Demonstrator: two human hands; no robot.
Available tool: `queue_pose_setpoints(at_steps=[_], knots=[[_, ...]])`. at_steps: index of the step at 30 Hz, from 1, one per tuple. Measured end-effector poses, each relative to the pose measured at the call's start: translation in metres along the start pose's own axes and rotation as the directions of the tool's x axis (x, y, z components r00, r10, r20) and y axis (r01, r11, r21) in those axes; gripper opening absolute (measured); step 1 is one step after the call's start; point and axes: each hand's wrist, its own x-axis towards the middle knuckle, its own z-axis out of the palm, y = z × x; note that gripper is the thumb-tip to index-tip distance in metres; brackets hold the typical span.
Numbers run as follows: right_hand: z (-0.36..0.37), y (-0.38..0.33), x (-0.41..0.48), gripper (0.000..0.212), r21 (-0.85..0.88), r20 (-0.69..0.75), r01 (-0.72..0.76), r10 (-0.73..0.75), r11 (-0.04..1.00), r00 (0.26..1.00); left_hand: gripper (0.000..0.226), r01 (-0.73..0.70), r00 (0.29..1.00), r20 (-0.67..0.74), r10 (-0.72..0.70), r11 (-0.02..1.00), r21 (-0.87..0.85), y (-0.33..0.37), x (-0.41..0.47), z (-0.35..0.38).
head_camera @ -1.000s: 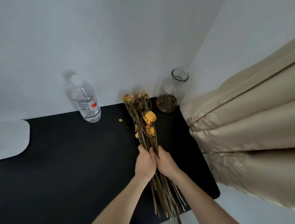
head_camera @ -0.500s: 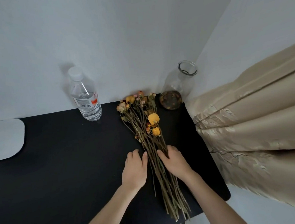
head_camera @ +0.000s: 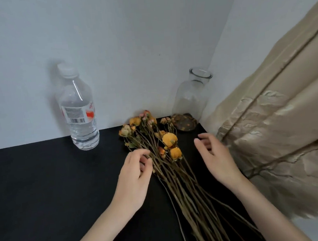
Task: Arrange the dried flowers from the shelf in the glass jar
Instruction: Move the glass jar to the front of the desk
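Flowers [head_camera: 168,138]: flat, heads near corner jar [head_camera: 190,98].
Left hand [head_camera: 134,177]: pinching stems [head_camera: 178,185], likely sorting.
Right hand [head_camera: 218,159]: open, empty, beside them.

Orange-yellow dried flowers [head_camera: 169,139], black shelf [head_camera: 45,186] (beige curtain [head_camera: 279,139]).

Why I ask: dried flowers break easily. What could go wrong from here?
1. The flowers lie as a loose, crossed bundle on the table. The left hand touches the stems near the heads, so pulling one free might snap it or shed petals.
2. The jar has a narrow neck and stands in the corner by the curtain. Pushing many stems in at once might tip it, and the right hand hovers empty, not steadying it.
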Motion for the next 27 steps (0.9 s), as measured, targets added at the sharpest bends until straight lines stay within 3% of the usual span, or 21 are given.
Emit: queue_pose_setpoints(at_steps=[5,8,11,19,27], knots=[[-0.011,-0.022,0.064,0.041,0.278,-0.230,0.127,-0.063,0.952,0.971,0.037,-0.078,0.997,-0.033,0.074,0.986,-0.148,0.026,0.065,0.020],[-0.013,-0.036,0.101,0.053,0.259,-0.317,0.160,-0.073,0.953,0.946,0.068,-0.042,0.999,0.009,0.043,0.989,-0.145,0.036,0.106,0.045],[-0.013,-0.048,0.129,0.059,0.240,-0.324,0.088,-0.005,0.967,0.946,0.090,-0.011,0.996,0.081,0.022,0.991,-0.132,0.037,0.137,0.066],[-0.009,-0.043,0.165,0.060,0.272,-0.331,0.050,0.045,0.961,0.943,0.113,0.081,0.967,0.252,-0.035,0.981,-0.175,0.020,0.200,0.098],[0.000,-0.039,0.163,0.046,0.333,-0.429,0.111,0.046,0.937,0.902,0.116,-0.018,0.990,0.142,0.023,0.999,-0.036,0.024,0.198,0.119]])
